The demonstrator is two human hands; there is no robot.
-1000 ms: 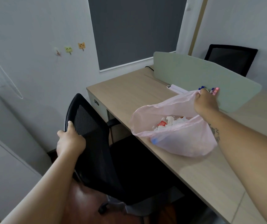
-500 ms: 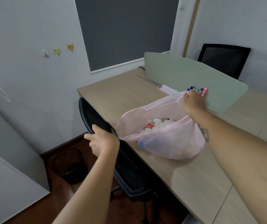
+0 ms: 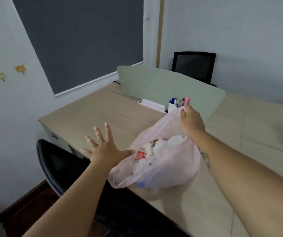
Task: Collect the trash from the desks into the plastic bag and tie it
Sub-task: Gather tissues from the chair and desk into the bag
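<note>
Pale walls and a dark roller blind close in a light wooden desk, with a green divider panel standing along its far edge. On the desk, well in front of that panel, sits a pink plastic bag, its mouth gaping and white crumpled trash showing inside beside something red. The right hand is closed on the bag's far edge and lifts it up, just in front of a white pen holder at the panel's foot. The left hand hangs with fingers spread wide and nothing in it, its thumb at the bag's near rim; I can't tell whether it touches. A black chair stands at the desk's near side, below that hand.
</note>
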